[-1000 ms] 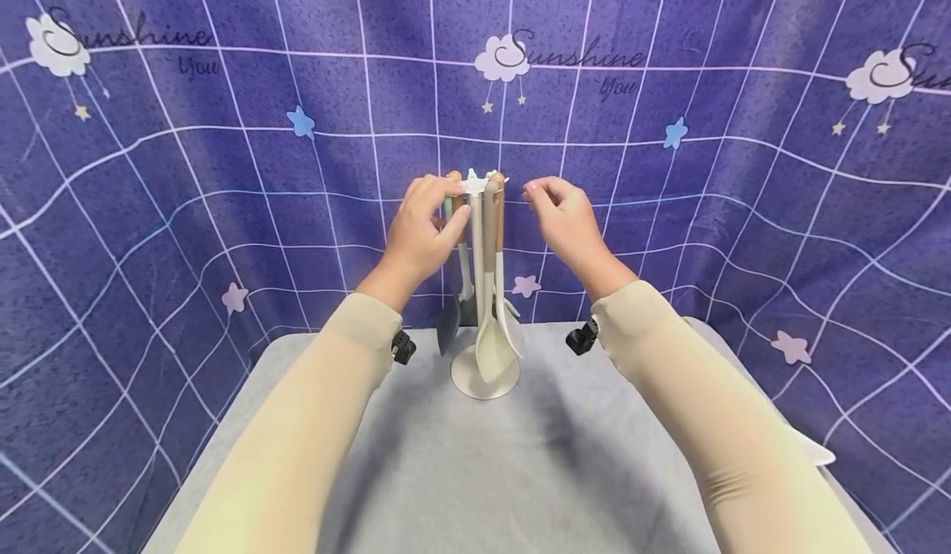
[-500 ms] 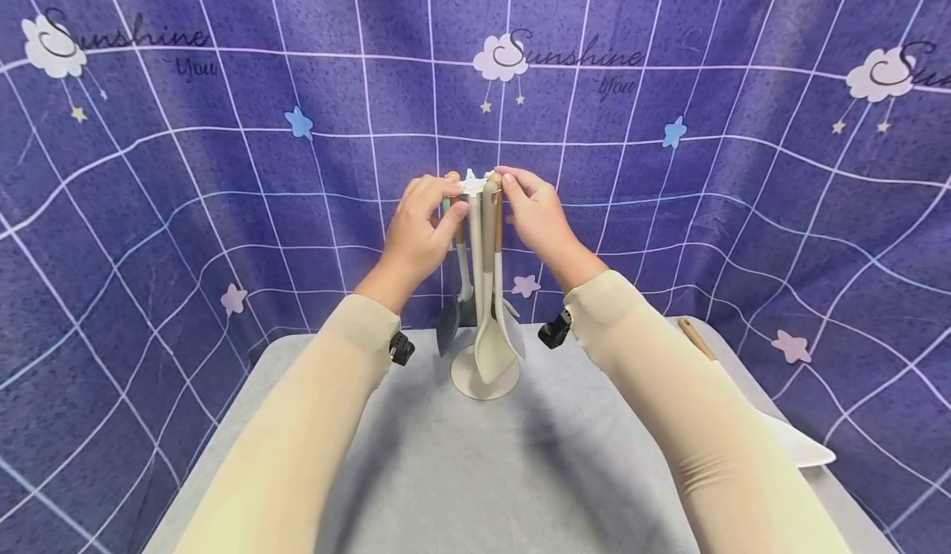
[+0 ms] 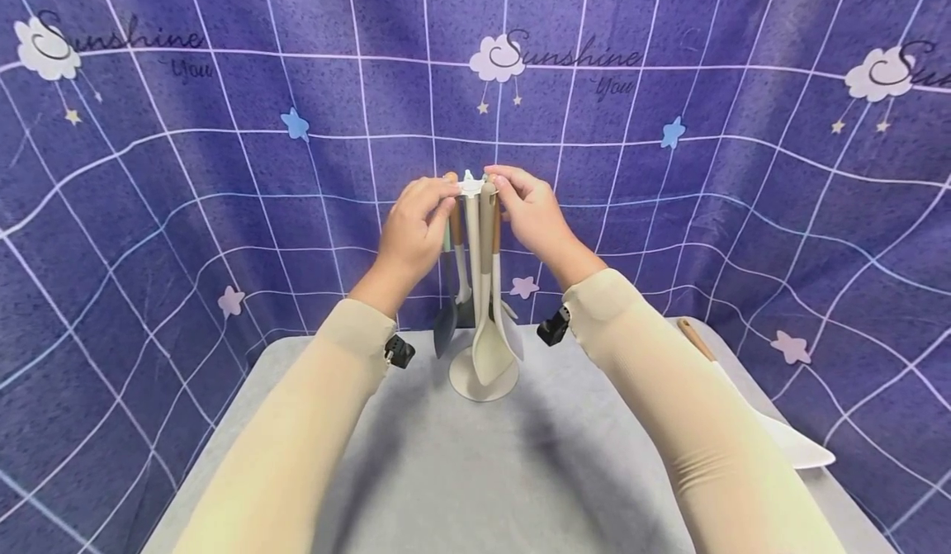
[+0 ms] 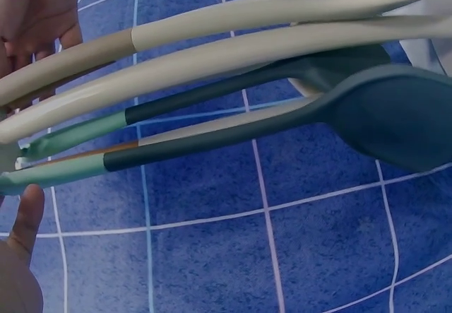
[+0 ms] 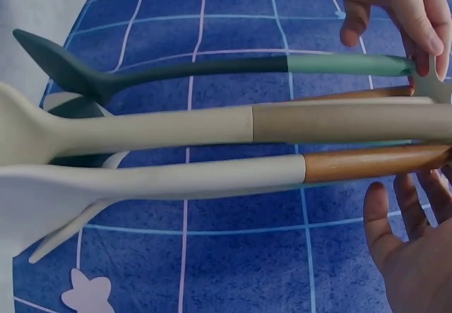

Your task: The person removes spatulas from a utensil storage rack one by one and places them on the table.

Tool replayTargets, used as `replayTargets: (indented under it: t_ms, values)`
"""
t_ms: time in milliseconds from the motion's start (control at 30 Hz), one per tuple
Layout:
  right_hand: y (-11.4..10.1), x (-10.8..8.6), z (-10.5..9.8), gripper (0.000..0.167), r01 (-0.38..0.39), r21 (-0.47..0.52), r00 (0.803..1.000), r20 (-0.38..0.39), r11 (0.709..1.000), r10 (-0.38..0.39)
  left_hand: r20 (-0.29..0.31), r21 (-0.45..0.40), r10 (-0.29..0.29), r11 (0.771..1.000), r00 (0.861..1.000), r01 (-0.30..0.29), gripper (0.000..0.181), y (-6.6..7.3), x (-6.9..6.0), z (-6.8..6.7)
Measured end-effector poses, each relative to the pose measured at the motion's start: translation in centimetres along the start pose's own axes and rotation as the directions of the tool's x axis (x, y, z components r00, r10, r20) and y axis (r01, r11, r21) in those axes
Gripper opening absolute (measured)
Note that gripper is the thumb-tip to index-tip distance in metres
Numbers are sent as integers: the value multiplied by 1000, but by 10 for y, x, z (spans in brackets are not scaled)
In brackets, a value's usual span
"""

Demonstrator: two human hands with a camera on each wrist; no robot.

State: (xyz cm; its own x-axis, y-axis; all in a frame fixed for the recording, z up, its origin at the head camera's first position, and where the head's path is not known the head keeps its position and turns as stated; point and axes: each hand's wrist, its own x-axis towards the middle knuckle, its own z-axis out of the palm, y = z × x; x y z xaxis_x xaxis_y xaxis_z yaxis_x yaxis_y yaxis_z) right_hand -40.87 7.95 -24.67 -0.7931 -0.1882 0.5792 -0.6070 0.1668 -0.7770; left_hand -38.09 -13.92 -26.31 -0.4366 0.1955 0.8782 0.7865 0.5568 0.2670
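A person in cream sleeves works with both hands at the top of a white utensil stand [image 3: 471,186] at the far edge of a grey worktop [image 3: 431,471]. From where I stand, the left hand [image 3: 416,224] pinches the rim of the stand's top between thumb and fingers. The right hand [image 3: 537,211] grips the upper end of a wooden handle [image 5: 374,162] belonging to a white utensil that hangs on the stand's right side. Beside it, in front, hangs a cream spoon [image 3: 492,354] with a taupe handle; to the left is a dark spoon [image 4: 392,119] with a mint-green handle. All reach down toward the round base [image 3: 462,379]. A second white utensil [image 3: 798,445] lies at the worktop's right edge, partly behind the right sleeve [image 3: 691,422]. A purple-blue curtain [image 3: 609,9] printed "Sunshine You" hangs behind.
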Motion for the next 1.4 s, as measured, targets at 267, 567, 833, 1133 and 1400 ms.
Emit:
replayTargets:
  t_ms: [267, 567, 833, 1133, 1400]
  values:
    - [0, 3, 0, 40, 37, -69, 999, -9, 997, -38, -48, -34, -7, 999, 999, 6, 18, 2, 2, -2]
    - [-5, -2, -1, 37, 94, -161, 995, -22, 983, -99, -69, -52, -89, 995, 994, 86, 18, 3, 1, -5]
    - [-4, -5, -2, 36, 141, -181, 988, -38, 973, -150, -58, -65, -113, 992, 992, 109, 17, 1, 3, -6]
    - [-4, -12, 0, 33, 152, -185, 985, -49, 971, -163, -13, -96, -196, 976, 980, 194, 19, 3, 4, -10]
    - [-6, -16, 2, 32, 159, -191, 982, -71, 969, -175, 11, -103, -232, 967, 973, 232, 20, 1, 8, -11]
